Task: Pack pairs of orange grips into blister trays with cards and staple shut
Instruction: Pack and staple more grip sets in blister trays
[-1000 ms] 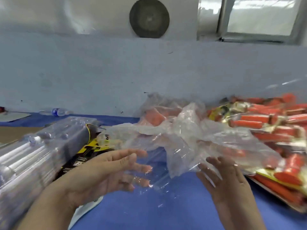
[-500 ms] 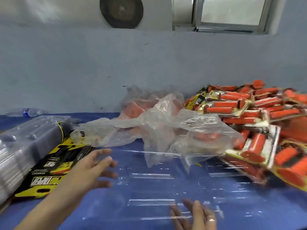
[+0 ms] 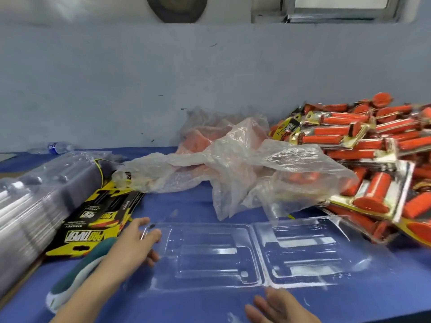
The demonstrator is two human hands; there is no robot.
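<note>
The right hand [image 3: 279,306] is seen at the near edge, with its fingers loose and spread. Nothing is held in it. Just past it, a clear blister tray [image 3: 233,252] is laid open flat on the blue counter [image 3: 198,206], with its two halves side by side. No grips are seen in it. The tray's left edge is touched by the left hand [image 3: 137,243]; whether the edge is pinched cannot be told. A green and white tool [image 3: 77,276] is partly covered by the left arm.

To the left, black and yellow cards [image 3: 93,220] are laid in a pile, and a tall stack of clear trays [image 3: 28,201] is kept beside them. Farther back in the middle, a crumpled plastic bag [image 3: 233,164] is spread out, and orange grips [image 3: 200,141] can be seen through it. At the far right, many packed grips [image 3: 373,159] are heaped up. A water bottle [image 3: 53,147] is laid by the blue wall [image 3: 210,78] at the far left.
</note>
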